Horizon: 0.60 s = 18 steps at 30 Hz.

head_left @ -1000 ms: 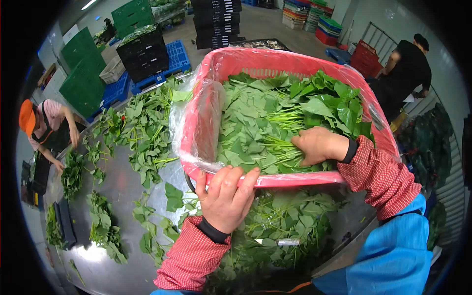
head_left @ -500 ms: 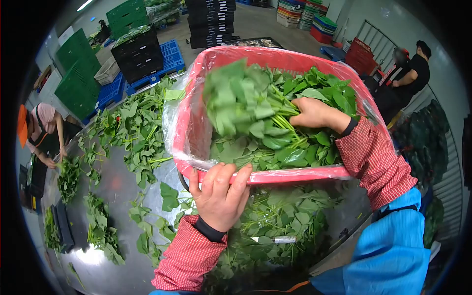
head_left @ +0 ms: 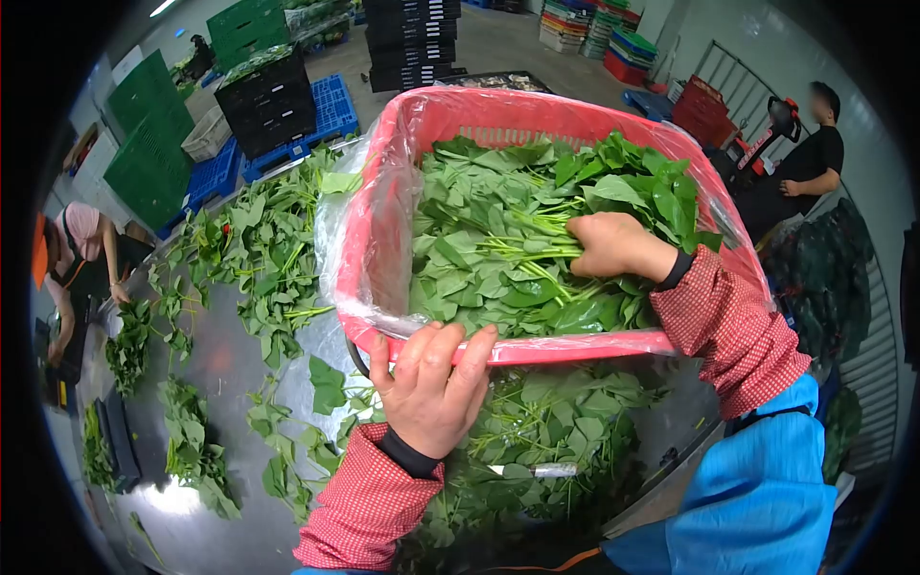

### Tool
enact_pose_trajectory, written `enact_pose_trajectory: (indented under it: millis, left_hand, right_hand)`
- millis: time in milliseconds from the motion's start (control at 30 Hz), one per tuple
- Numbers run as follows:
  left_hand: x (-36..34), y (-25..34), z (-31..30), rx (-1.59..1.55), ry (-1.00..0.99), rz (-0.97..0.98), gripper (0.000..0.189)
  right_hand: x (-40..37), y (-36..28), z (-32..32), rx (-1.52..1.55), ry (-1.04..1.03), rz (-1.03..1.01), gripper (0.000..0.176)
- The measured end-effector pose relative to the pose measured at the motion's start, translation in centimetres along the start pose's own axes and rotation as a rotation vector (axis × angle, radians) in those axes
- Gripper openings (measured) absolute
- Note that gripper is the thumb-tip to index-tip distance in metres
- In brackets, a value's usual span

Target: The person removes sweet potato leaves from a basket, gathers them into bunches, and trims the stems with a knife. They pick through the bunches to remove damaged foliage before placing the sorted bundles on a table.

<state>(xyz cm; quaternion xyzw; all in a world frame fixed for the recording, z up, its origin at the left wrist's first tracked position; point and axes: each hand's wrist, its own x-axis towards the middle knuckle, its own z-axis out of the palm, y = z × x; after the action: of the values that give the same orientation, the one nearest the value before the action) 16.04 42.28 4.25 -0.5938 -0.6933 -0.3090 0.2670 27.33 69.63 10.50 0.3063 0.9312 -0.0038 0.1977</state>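
A red plastic crate (head_left: pixel 585 346) lined with clear film stands on the metal table, part full of leafy greens. Inside it, my right hand (head_left: pixel 618 244) is closed round the pale stems of a bunch of leafy greens (head_left: pixel 522 235), whose leaves point left and rest on the others. My left hand (head_left: pixel 436 388) grips the near rim of the crate toward its left corner, fingers hooked over the film-covered edge. More loose greens (head_left: pixel 556 431) lie on the table just below the crate, beside a small white-and-silver strip (head_left: pixel 537 470).
Scattered greens (head_left: pixel 278 249) cover the metal table (head_left: pixel 230 355) left of the crate. A person (head_left: pixel 91 240) handles greens at the far left; another person (head_left: pixel 815 163) stands at right. Black crates (head_left: pixel 268 105) on blue pallets and a black stack (head_left: pixel 410 43) stand behind.
My right hand has lowered the bunch from a blurred, raised position onto the greens in the crate. My left hand stays on the rim. The person at left has shifted.
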Motion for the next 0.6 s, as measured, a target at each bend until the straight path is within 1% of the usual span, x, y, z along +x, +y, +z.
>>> enact_pose_trajectory:
  millis: [67, 133, 200, 300, 400, 500, 600]
  left_hand:
    - [0.0, 0.0, -0.1, -0.008, -0.011, -0.003, 0.053]
    - [0.1, 0.0, -0.3, -0.013, -0.024, -0.001, 0.054]
    - [0.1, 0.1, -0.3, -0.011, -0.032, -0.008, 0.055]
    - [0.2, 0.3, -0.2, -0.014, -0.025, -0.016, 0.054]
    - [0.2, 0.3, -0.1, -0.011, -0.014, -0.015, 0.053]
    - [0.1, 0.2, -0.1, -0.007, -0.007, -0.009, 0.053]
    - [0.1, 0.3, 0.1, -0.012, 0.009, -0.009, 0.053]
  right_hand:
    - [0.5, 1.0, -0.1, 0.178, 0.049, 0.007, 0.044]
    - [1.9, 2.1, 0.4, 0.346, 0.066, -0.046, 0.048]
    - [3.2, 1.8, 1.0, 0.369, 0.132, 0.001, 0.053]
    - [3.8, 0.5, 1.1, 0.297, -0.036, 0.073, 0.059]
    - [3.1, -1.2, 1.1, 0.23, -0.002, 0.169, 0.074]
    - [1.8, -2.8, 0.8, 0.049, 0.025, 0.177, 0.079]
    - [2.0, -3.4, 1.3, -0.074, 0.072, 0.155, 0.077]
